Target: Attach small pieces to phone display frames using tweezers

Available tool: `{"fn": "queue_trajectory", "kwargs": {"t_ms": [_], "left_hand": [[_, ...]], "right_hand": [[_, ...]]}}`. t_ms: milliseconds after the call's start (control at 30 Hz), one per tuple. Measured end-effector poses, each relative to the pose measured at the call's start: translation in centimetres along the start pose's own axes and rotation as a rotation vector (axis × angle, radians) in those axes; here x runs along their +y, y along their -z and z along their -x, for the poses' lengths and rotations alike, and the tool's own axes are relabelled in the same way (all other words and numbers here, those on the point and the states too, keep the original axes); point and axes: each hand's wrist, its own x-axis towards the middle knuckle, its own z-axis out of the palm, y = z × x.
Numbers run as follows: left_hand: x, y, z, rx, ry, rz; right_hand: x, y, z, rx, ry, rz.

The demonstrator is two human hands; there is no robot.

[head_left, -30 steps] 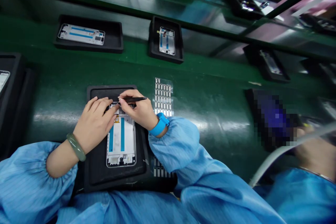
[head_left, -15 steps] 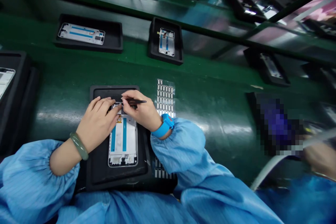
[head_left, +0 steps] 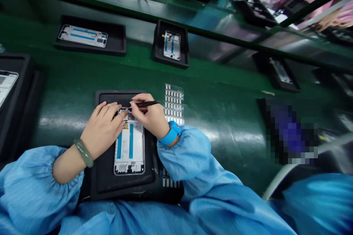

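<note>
A phone frame (head_left: 124, 147) with two blue strips lies in a black foam tray (head_left: 106, 176) in front of me. My left hand (head_left: 103, 126) rests over its upper left part, fingers stretched out, with fingertips at the top edge. A small orange flex cable (head_left: 125, 125) shows beside my thumb. My right hand (head_left: 149, 115) is closed around slim black tweezers (head_left: 147, 103), held like a pen over the frame's top edge. Their tips are hidden behind my fingers. Just right of this hand lies a clear sheet of small metallic pieces (head_left: 173, 102).
Two black trays (head_left: 117, 40) with phone frames stand at the back of the green bench (head_left: 220, 117). Another tray (head_left: 20, 117) is at the left edge. On the right are a blurred-out dark item (head_left: 289, 132), a pale curved tube (head_left: 278, 176) and a person's blue sleeve (head_left: 322, 202).
My right hand has tilted slightly, and the tweezers' back end now points farther right and up. My left hand stays in place. At the right, the other person's hand has left view.
</note>
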Motion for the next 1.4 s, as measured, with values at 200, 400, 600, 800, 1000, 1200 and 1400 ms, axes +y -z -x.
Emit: {"fn": "queue_trajectory", "kwargs": {"t_ms": [200, 400, 600, 800, 1000, 1200, 1400], "left_hand": [[0.0, 0.0, 0.1, -0.005, 0.001, 0.003], [0.0, 0.0, 0.1, -0.002, -0.002, 0.004], [-0.1, 0.0, 0.2, 0.001, 0.01, -0.004], [-0.2, 0.0, 0.2, -0.001, 0.007, 0.003], [-0.1, 0.0, 0.3, -0.01, 0.011, 0.014], [-0.1, 0.1, 0.1, -0.007, 0.02, 0.03], [0.0, 0.1, 0.1, -0.007, 0.026, 0.032]], "right_hand": [[0.4, -0.2, 0.5, 0.046, -0.129, -0.196], [-0.3, -0.5, 0.1, 0.051, -0.041, -0.084], [-0.4, -0.8, 0.0, 0.057, -0.009, -0.048], [-0.5, -0.6, 0.2, 0.123, -0.036, -0.011], [-0.3, -0.2, 0.1, 0.09, -0.106, -0.081], [-0.3, -0.4, 0.2, 0.054, 0.015, 0.035], [-0.4, -0.1, 0.0, 0.01, 0.008, 0.038]]}}
